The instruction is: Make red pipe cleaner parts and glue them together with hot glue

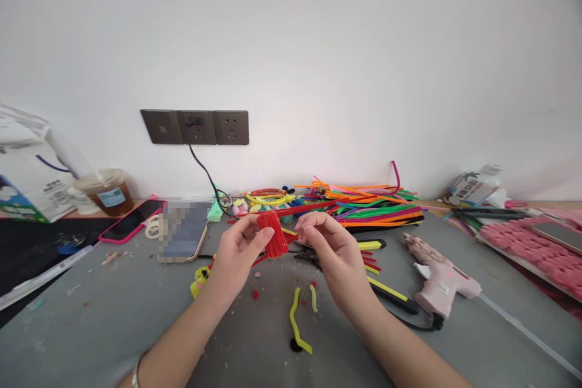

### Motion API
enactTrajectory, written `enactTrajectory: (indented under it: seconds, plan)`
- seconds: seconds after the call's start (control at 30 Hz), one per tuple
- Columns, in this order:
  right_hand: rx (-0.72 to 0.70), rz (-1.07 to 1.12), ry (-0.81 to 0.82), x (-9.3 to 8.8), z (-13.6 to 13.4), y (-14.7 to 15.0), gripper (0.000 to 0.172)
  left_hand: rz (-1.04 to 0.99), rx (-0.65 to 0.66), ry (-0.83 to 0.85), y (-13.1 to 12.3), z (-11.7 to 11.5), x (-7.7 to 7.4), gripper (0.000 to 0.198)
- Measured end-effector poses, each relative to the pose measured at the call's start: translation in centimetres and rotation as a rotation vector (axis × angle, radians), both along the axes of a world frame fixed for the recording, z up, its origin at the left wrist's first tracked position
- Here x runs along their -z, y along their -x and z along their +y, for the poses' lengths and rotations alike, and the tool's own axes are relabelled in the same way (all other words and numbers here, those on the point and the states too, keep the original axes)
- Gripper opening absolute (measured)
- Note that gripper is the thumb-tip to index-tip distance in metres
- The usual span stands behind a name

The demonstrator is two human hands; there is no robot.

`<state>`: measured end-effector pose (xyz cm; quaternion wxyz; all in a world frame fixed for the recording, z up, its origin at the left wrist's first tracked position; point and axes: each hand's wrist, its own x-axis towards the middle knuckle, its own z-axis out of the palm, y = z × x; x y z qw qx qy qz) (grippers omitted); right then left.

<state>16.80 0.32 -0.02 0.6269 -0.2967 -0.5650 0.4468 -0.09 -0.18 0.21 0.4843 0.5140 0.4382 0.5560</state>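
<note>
Between the thumb and fingers of my left hand [240,254] is a flat red bundle of pipe cleaners [273,235], packed side by side into a small block. My right hand [334,251] is just to its right, thumb and fingertips pinched together. Whatever the pinch holds, if anything, is too small to make out. Below the hands, a bent yellow pipe cleaner piece [295,321] lies on the grey mat beside a shorter pale yellow piece [313,298]. A yellow fuzzy shape [200,282] is partly hidden behind my left wrist.
Behind my hands lies a pile of coloured pipe cleaners [377,209]. A pink glue gun [441,282] rests at right, near a yellow-and-black cutter [393,294]. Two phones, one being a pink-cased phone [134,221], and a drink cup [109,194] are at left. A plugged cable [204,170] hangs from the wall.
</note>
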Motion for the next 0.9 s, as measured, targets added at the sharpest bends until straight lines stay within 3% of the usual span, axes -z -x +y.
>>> enactTrajectory:
  seconds: [0.43,0.9]
  plan:
    - [-0.096,0.054,0.095,0.18,0.06,-0.17,0.022,-0.021,0.008,-0.021,-0.15,0.12,0.18,0.04]
    - [-0.18,0.109,0.098,-0.08,0.29,-0.03,0.007,-0.018,0.004,-0.024,-0.12,0.04,0.22,0.041]
